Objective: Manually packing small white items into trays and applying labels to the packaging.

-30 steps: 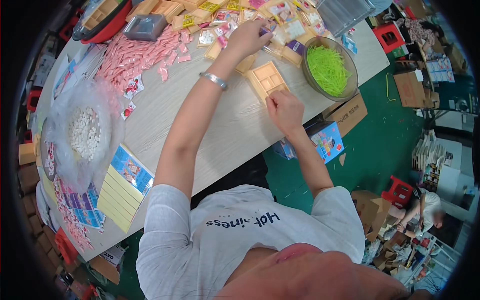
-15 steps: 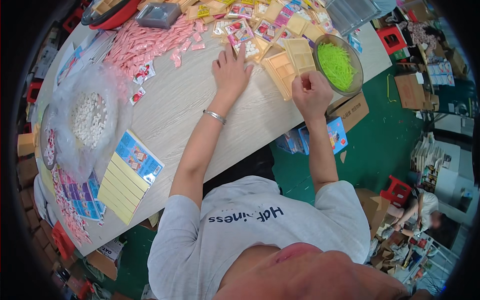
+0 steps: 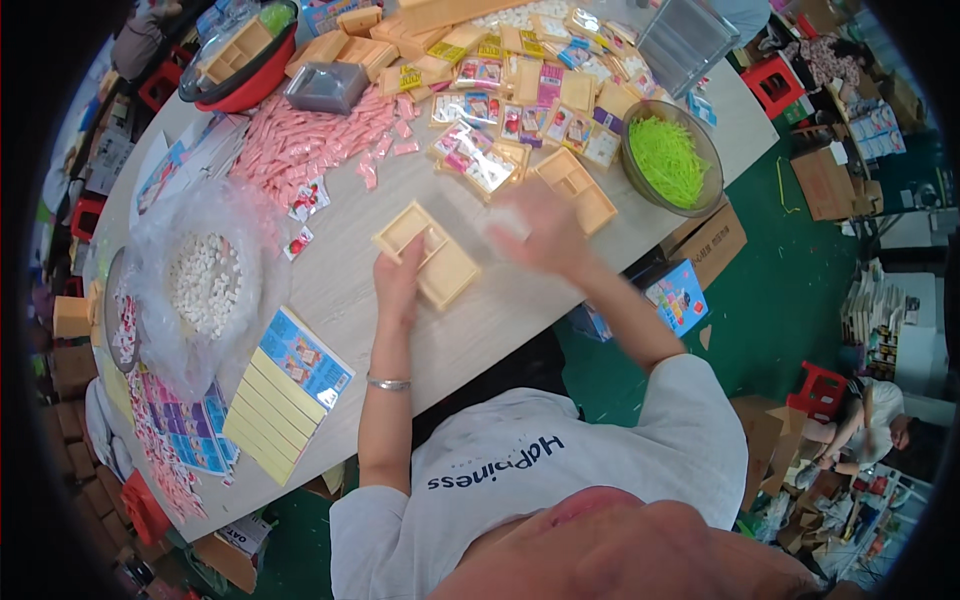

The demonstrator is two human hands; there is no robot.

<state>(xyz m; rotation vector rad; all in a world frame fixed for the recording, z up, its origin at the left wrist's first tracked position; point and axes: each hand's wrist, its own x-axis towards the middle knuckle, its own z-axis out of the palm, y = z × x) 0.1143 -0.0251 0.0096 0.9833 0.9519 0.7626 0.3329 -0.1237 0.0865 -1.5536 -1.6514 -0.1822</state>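
Observation:
A tan wooden tray with compartments (image 3: 440, 262) lies on the pale table (image 3: 330, 290) in front of me. My left hand (image 3: 398, 280) rests on the tray's near left corner, fingers curled on its edge. My right hand (image 3: 535, 232) is blurred with motion just right of the tray, and something small and pale seems to be in its fingers; I cannot tell what. A second tan tray (image 3: 575, 188) lies beyond that hand.
A bowl of green shredded filler (image 3: 668, 160) stands at the right edge. Pink sachets (image 3: 300, 140) and small packets (image 3: 500, 100) cover the far side. A clear bag of white pieces (image 3: 205, 280) and yellow-blue cards (image 3: 285, 385) lie at left. Cardboard boxes stand on the green floor.
My view has swung, so the table sits lower in the picture. A tan tray now lies in front of me with my left hand on it. My right hand moves quickly beside it.

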